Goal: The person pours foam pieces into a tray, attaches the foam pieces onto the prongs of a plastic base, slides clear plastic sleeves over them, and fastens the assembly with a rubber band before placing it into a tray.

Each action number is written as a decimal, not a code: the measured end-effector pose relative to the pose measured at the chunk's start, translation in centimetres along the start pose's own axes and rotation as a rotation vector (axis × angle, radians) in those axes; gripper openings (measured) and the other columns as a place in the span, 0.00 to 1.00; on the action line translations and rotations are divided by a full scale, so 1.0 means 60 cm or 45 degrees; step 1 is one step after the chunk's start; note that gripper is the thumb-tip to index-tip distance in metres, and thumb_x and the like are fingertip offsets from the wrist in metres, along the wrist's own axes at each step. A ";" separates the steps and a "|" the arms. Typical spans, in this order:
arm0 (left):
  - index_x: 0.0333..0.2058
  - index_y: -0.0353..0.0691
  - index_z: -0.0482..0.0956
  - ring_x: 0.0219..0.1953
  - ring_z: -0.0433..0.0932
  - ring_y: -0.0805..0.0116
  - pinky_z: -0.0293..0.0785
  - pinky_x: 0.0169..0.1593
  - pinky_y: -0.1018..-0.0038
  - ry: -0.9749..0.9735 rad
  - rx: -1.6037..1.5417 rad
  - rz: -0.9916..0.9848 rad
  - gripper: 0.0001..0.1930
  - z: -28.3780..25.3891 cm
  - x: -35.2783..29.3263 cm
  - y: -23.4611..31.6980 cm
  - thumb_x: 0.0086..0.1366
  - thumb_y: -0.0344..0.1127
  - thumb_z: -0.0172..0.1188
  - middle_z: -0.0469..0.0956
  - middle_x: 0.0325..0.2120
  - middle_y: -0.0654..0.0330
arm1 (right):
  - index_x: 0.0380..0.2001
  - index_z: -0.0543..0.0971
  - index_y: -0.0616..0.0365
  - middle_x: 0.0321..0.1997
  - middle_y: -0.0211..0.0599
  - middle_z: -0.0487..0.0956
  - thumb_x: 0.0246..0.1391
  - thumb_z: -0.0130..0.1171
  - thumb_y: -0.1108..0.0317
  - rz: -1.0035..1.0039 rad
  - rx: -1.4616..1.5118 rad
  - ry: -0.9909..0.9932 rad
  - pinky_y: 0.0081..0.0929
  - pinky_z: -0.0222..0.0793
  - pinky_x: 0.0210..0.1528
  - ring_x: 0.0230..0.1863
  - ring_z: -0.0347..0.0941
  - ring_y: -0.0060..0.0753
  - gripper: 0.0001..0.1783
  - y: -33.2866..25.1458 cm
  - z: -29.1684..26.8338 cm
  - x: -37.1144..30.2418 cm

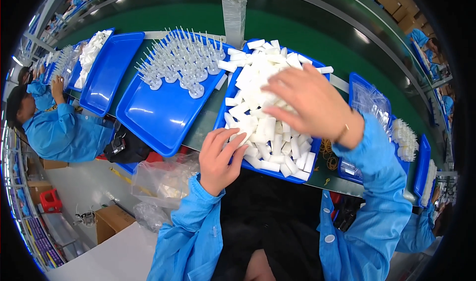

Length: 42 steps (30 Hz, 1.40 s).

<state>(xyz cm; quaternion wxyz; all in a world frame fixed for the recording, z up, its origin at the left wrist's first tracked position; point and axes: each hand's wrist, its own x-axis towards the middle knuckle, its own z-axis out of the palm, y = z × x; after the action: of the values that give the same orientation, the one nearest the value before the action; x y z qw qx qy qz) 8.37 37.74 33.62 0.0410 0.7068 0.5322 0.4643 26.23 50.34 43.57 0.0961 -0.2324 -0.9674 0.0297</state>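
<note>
A blue tray [221,113] in front of me is heaped with short white blocks [265,130], foam-like in look. At the tray's near left edge is my left hand [218,159], its fingers bent and apart, the tips against the nearest blocks. I see no block clearly gripped in it. Over the right part of the heap my right hand [312,100] reaches across with thumb and fingers spread, slightly blurred. It hides the blocks beneath it.
To the left, a blue tray [153,120] bears many clear plastic stems on round bases [186,63]. Another blue tray [111,68] lies beyond, near a co-worker in blue [64,127]. Clear plastic bags [369,105] fill a tray at right, with yellow rubber bands [327,154] nearby. A wrapped post [234,13] stands behind.
</note>
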 end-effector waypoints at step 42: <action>0.40 0.32 0.70 0.37 0.69 0.57 0.65 0.40 0.67 -0.466 0.512 0.361 0.19 0.027 0.165 -0.133 0.45 0.23 0.52 0.73 0.34 0.54 | 0.25 0.74 0.55 0.31 0.35 0.74 0.42 0.53 0.71 -0.066 -0.023 -0.111 0.33 0.59 0.40 0.41 0.68 0.35 0.03 0.104 0.018 0.108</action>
<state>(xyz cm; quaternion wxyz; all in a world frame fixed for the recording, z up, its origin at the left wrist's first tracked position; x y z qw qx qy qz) 3.84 49.69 34.34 -0.0697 0.8399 0.4932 0.2155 23.11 58.83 42.97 0.0524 -0.2066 -0.9766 0.0286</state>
